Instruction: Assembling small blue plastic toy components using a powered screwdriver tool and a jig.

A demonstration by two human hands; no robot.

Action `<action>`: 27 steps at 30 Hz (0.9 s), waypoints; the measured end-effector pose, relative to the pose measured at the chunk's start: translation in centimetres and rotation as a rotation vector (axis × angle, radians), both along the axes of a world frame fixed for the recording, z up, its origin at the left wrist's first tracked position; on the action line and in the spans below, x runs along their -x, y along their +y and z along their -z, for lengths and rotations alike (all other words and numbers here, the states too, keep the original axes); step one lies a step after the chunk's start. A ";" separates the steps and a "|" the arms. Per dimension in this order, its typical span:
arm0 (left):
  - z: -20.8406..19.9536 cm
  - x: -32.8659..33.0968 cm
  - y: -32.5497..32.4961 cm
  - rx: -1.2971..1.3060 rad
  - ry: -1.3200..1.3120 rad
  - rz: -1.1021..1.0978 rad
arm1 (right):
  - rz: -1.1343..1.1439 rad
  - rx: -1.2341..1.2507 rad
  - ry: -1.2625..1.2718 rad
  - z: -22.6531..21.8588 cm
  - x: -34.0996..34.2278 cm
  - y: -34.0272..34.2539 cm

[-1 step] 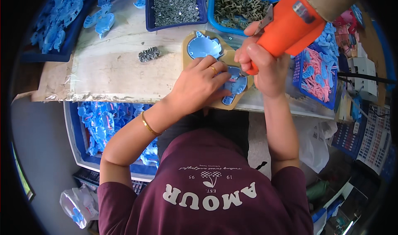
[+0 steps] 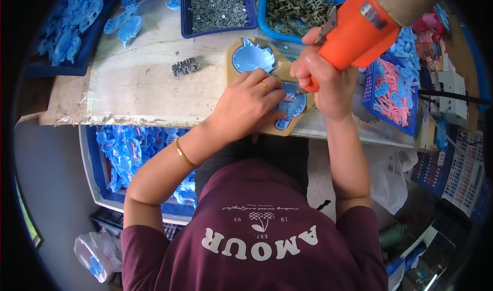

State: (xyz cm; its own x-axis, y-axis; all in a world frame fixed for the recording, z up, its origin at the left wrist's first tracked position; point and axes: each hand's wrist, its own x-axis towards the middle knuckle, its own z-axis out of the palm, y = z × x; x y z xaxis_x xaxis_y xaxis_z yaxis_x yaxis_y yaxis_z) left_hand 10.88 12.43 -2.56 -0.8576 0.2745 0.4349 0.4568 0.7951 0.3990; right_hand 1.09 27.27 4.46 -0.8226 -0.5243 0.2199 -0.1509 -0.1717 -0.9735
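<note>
Pale, worn counter point(image 2: 149, 88) fills the upper half of the view, its near edge running just before the person's burgundy shirt point(image 2: 241, 188). White lettering arches across that shirt, upside down from here, with smaller lines and a cherry motif beside it. Below the counter's near edge, on the left, stands a large bin point(image 2: 89, 162) of blue plastic parts. An orange tool point(image 2: 354, 39) slants over the counter's right part; the silver label on its side is not legible. Past its right side sits a blue basket point(image 2: 367, 89) holding pink and blue parts. Along the counter's far edge stand a light blue tray point(image 2: 280, 35) of metal clips and a dark blue tray point(image 2: 221, 33) of small metal pieces.

At the counter's near edge, right of its middle, lies a tan board point(image 2: 232, 54). Right hand point(image 2: 328, 78): its grip is closed round the tool's lower end. Left hand point(image 2: 250, 97): palm down over the board, fingers bent, touching the lower blue shell point(image 2: 294, 107); whether this grip pinches anything cannot be told. That shell is set in the board's near end, under the tool's metal tip; contact is unclear. An upper blue shell point(image 2: 252, 58) sits in the far end. Left of the board rests a small metal clump point(image 2: 185, 67). Smallest is a gold ring point(image 2: 265, 87) on the left hand.
</note>
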 end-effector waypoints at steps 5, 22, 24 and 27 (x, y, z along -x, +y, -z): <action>0.3 0.0 0.2 -0.005 -0.027 -0.007 | 0.054 0.062 0.030 1.4 -0.1 0.1; 0.8 -2.1 0.3 -0.008 0.124 -0.005 | -0.093 -0.012 0.203 -0.7 0.3 -0.4; 0.7 -2.7 0.2 -0.053 0.136 -0.012 | -0.175 0.003 0.307 -3.4 0.6 -1.2; 0.9 -3.5 -0.5 -0.087 0.157 -0.061 | -0.194 0.030 0.252 -8.5 -1.0 -4.5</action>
